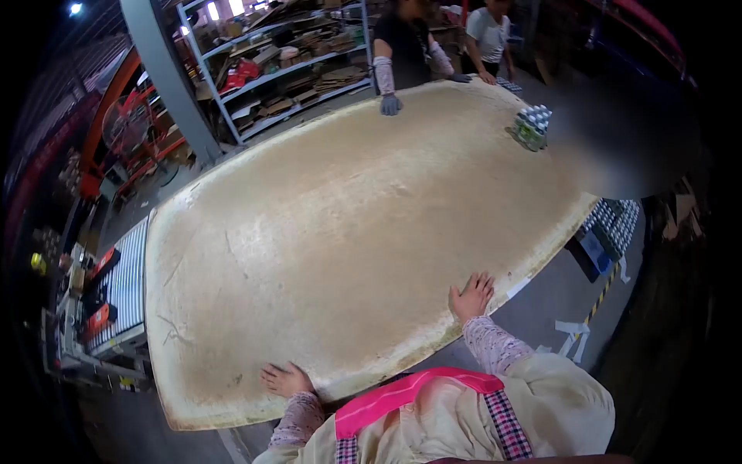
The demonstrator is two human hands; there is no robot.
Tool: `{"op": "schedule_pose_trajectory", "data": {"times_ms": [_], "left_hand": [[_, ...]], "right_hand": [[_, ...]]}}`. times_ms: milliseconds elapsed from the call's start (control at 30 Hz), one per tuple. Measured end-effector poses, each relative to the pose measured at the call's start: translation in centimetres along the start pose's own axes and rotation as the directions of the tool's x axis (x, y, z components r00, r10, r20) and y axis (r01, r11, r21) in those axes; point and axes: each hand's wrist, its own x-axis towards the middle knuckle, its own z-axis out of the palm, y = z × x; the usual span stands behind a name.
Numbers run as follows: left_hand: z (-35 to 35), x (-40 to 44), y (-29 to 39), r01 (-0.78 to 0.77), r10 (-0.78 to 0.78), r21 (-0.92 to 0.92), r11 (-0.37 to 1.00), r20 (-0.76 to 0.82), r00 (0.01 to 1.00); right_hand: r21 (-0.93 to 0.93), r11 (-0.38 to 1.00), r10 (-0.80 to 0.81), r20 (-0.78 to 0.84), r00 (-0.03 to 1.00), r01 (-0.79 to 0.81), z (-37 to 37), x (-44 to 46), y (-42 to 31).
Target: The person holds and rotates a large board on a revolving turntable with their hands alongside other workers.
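A broad tan tabletop (pixel 332 224) with pale, worn edges fills the middle of the view. My left hand (pixel 287 380) lies flat on it near the front edge, fingers spread and holding nothing. Farther right, my right hand (pixel 472 297) rests palm down by the same edge, its fingers apart and nothing in it. Both of my forearms have patterned sleeves. A small pack of white-topped containers (pixel 532 127) stands on the far right part of the tabletop, away from both hands.
Across the table, a person in dark clothes (pixel 402 50) rests gloved hands on the edge; another in white (pixel 488 35) stands beside. A shelf rack (pixel 286 75), a grey pillar (pixel 171 77) and a roller conveyor (pixel 127 290) stand left. Trays of containers (pixel 618 224) sit right.
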Motion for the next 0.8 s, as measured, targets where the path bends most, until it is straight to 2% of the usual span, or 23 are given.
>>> {"op": "schedule_pose_trajectory", "data": {"times_ms": [100,233,800], "left_hand": [[-1.4,-0.4,0.7,0.004,-0.004,-0.03,1.0,0.028,1.0],[-0.3,-0.1,0.0,-0.02,0.018,-0.079,0.997,-0.021,1.0],[-2.5,-0.6,0.8,-0.005,0.006,-0.113,0.994,0.01,1.0]], "right_hand": [[0.015,1.0,0.008,0.01,1.0,-0.008,-1.1,-0.2,-0.6],[-0.011,1.0,-0.004,-0.01,1.0,0.004,0.3,0.0,0.2],[-0.039,0.999,-0.009,-0.028,1.0,0.008,0.7,0.2,0.4]]}}
